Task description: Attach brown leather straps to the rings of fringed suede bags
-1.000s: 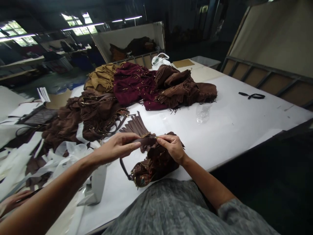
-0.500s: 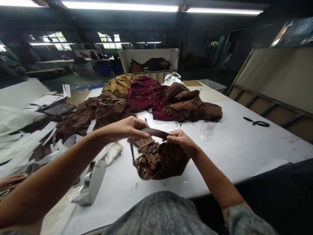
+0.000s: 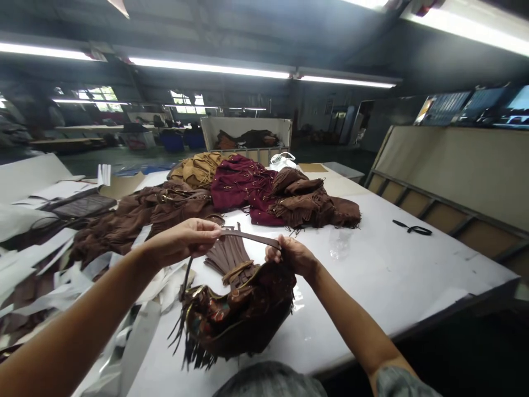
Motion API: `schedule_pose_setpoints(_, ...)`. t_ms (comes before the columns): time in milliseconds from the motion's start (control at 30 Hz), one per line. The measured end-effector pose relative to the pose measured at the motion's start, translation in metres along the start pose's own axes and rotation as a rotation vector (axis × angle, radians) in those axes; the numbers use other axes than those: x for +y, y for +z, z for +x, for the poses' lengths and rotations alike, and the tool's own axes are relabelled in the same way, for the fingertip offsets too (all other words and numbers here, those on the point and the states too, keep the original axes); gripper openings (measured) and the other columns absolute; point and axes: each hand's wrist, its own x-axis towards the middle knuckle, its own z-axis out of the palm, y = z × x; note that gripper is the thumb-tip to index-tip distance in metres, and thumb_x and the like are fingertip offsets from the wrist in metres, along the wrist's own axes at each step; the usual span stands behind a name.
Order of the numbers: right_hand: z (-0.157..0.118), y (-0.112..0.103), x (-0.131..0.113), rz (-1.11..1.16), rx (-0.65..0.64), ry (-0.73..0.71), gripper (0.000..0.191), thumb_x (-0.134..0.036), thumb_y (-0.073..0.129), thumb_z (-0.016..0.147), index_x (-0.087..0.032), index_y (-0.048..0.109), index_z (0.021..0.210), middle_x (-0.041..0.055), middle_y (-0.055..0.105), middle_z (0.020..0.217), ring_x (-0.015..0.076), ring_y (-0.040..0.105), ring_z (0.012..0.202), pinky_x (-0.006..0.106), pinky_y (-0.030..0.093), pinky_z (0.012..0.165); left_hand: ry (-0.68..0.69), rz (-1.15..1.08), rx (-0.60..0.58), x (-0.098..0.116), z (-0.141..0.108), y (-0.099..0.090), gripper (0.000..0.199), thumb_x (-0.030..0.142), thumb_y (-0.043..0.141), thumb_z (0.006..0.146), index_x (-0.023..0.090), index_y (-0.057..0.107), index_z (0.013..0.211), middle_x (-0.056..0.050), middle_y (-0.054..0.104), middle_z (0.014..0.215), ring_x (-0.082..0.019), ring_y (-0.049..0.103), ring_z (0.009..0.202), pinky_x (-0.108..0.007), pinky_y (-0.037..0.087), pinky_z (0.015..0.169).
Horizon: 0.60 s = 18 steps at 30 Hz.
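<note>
A dark brown fringed handbag [image 3: 243,325] is right in front of me, its mouth open and a patterned lining showing inside. Its strap [image 3: 252,237] is stretched between my two hands. My left hand [image 3: 185,240] pinches the strap at the left, and my right hand [image 3: 295,255] grips it near the bag's right side. Beyond the bag lies a bundle of brown leather strips [image 3: 229,255] on the white table [image 3: 372,270]. Whether the bag's underside rests on the table is hard to tell.
Brown fringed bags [image 3: 165,207], a maroon pile [image 3: 239,184] and a tan pile [image 3: 196,168] lie across the table's far side. White scraps [image 3: 45,253] cover the left. A black strap [image 3: 413,227] lies at the right, near a large panelled bin [image 3: 446,182].
The bag has come nearer to me and to the left, and its fringe now shows. My hands have moved apart, drawing the strap straighter. The camera view has tilted up.
</note>
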Motion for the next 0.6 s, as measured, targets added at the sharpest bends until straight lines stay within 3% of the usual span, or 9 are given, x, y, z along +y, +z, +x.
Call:
schedule_pose_setpoints(133, 0.005, -0.002, 0.008, 0.007, 0.005, 0.107, 0.059, -0.068, 0.057, 0.080, -0.013, 0.057, 0.059, 0.0019, 0.055, 0.057, 0.0126, 0.053, 0.060, 0.028, 0.046, 0.067, -0.020, 0.058, 0.013, -0.009, -0.003, -0.013, 0.031, 0.039, 0.075, 0.074, 0.013, 0.061, 0.066, 0.005, 0.035, 0.048, -0.003, 0.024, 0.042, -0.013, 0.016, 0.036)
schedule_pose_setpoints(233, 0.002, -0.002, 0.012, 0.026, -0.016, 0.190, 0.054, -0.062, 0.066, 0.077, -0.008, 0.069, 0.079, 0.0075, 0.067, 0.076, 0.0121, 0.058, 0.066, 0.025, 0.048, 0.068, 0.000, 0.029, 0.060, -0.017, -0.007, -0.024, 0.032, 0.040, 0.074, 0.075, 0.013, 0.061, 0.065, 0.005, 0.034, 0.048, -0.004, 0.023, 0.042, -0.013, 0.018, 0.036)
schedule_pose_setpoints(367, -0.001, -0.002, 0.025, 0.068, -0.005, 0.197, 0.048, -0.044, 0.080, 0.070, -0.010, 0.071, 0.102, 0.0106, 0.071, 0.095, 0.0156, 0.064, 0.088, 0.026, 0.048, 0.083, 0.045, -0.053, 0.131, -0.025, -0.012, -0.029, 0.031, 0.039, 0.077, 0.073, 0.012, 0.063, 0.068, 0.005, 0.037, 0.049, -0.004, 0.027, 0.042, -0.013, 0.021, 0.035)
schedule_pose_setpoints(467, 0.002, -0.002, 0.043, 0.071, 0.063, 0.231, 0.044, -0.043, 0.080, 0.071, -0.010, 0.073, 0.098, 0.0099, 0.071, 0.091, 0.0157, 0.064, 0.086, 0.026, 0.050, 0.080, 0.057, -0.087, 0.163, -0.028, -0.011, -0.029, 0.029, 0.036, 0.078, 0.072, 0.011, 0.063, 0.069, 0.005, 0.038, 0.048, -0.003, 0.026, 0.041, -0.012, 0.020, 0.034)
schedule_pose_setpoints(600, 0.007, 0.006, 0.073, 0.082, 0.140, 0.254, 0.040, -0.046, 0.079, 0.070, -0.010, 0.073, 0.087, 0.0047, 0.069, 0.077, 0.0106, 0.060, 0.066, 0.021, 0.047, 0.060, 0.036, -0.142, 0.155, -0.028, -0.007, -0.025, 0.030, 0.032, 0.079, 0.072, 0.011, 0.059, 0.064, 0.006, 0.038, 0.046, -0.002, 0.025, 0.039, -0.009, 0.020, 0.033)
